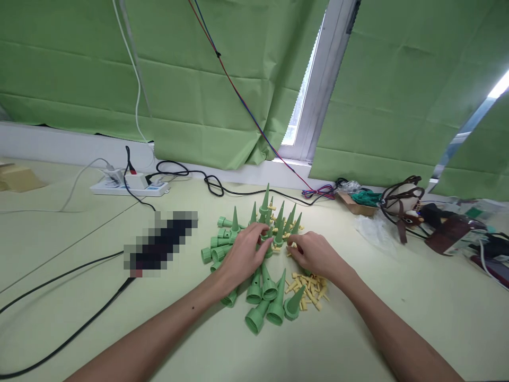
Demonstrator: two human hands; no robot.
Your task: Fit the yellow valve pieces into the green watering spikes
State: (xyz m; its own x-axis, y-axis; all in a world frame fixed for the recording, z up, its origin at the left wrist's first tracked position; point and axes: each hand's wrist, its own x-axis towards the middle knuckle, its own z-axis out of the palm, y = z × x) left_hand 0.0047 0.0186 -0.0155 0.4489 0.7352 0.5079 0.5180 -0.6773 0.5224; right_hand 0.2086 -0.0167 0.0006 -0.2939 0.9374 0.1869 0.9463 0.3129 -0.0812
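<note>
Several green plastic cone spikes (pixel 265 297) lie and stand in a heap at the middle of the pale table (pixel 397 318). Some stand upright at the back (pixel 265 204). Small yellow pegs (pixel 310 289) lie scattered to the right of the heap. My left hand (pixel 244 254) rests on the heap, fingers curled round a green cone. My right hand (pixel 314 254) is next to it, fingers pinched together over the yellow pegs and cones; what they hold is too small to name.
A white power strip (pixel 129 185) with plugs and black cables (pixel 63 297) lies at the left. A blurred dark object (pixel 161 244) sits left of the heap. Bags, straps and clutter (pixel 417 212) fill the right back. Green curtains (pixel 199 79) hang behind the table.
</note>
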